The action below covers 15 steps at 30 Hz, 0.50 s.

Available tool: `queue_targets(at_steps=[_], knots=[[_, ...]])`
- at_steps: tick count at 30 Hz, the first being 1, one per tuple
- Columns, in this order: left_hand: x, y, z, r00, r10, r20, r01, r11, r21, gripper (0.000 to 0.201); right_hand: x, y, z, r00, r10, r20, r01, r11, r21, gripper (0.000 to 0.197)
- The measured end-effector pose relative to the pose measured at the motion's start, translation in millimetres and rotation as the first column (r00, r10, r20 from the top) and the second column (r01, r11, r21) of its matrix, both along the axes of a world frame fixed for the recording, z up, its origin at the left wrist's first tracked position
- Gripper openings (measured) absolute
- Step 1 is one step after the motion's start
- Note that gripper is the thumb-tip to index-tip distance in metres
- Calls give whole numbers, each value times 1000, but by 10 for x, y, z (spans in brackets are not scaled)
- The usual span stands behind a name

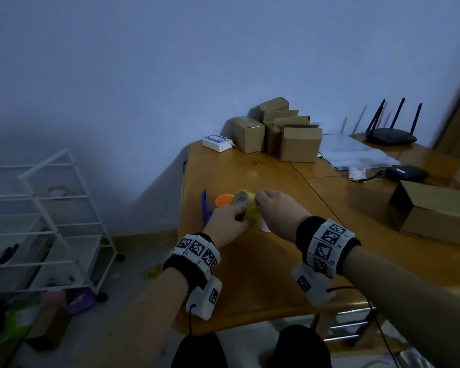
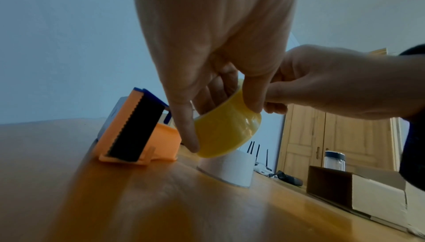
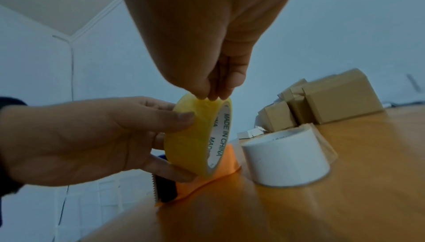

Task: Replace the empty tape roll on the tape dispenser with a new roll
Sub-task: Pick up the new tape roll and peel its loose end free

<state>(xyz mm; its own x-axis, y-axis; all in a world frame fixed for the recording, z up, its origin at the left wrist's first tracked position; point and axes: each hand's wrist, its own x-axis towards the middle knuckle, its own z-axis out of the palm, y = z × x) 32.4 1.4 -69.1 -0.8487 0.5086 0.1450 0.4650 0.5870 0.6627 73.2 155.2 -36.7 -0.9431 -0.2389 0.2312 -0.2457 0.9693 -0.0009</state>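
Observation:
My left hand [image 1: 230, 221] grips a yellow tape roll [image 1: 243, 205] [image 2: 226, 133] [image 3: 195, 137] by its outer band, just above the wooden table [image 1: 276, 274]. My right hand [image 1: 260, 205] pinches the roll's top rim [image 3: 207, 98] with its fingertips. The roll's inner core reads "MADE IN CHINA". The orange and blue tape dispenser [image 1: 218, 201] [image 2: 138, 129] [image 3: 184, 186] lies on the table right behind and beside the roll, its toothed blade showing. A white empty roll [image 2: 230, 167] [image 3: 285, 157] stands on the table under my right hand.
An open cardboard box [image 1: 433, 211] lies on the table's right side. Several small cardboard boxes [image 1: 276, 128], papers [image 1: 353, 152], a black router [image 1: 391, 134] and a black device with a cable [image 1: 406, 172] sit at the back. A white wire rack [image 1: 45, 221] stands left of the table.

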Motion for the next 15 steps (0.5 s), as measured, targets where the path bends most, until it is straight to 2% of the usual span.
queue_targets(at_steps=[4,8,13,15], knots=[[-30,-13,5,999,-36,30,35,999,21,20,9,-22,-15,998,-30,46,34,996,-83,11],[-67,-23,26,998,-38,42,37,999,28,18,1,-27,9,997,-49,57,57,985,-162,9],[-116,-47,32,997,25,78,-31,996,79,30,51,-56,-40,995,36,-97,-47,991,-122,8],[-108,-38,43,995,34,91,-44,993,106,30,49,-62,-49,988,34,-150,-60,983,-171,9]])
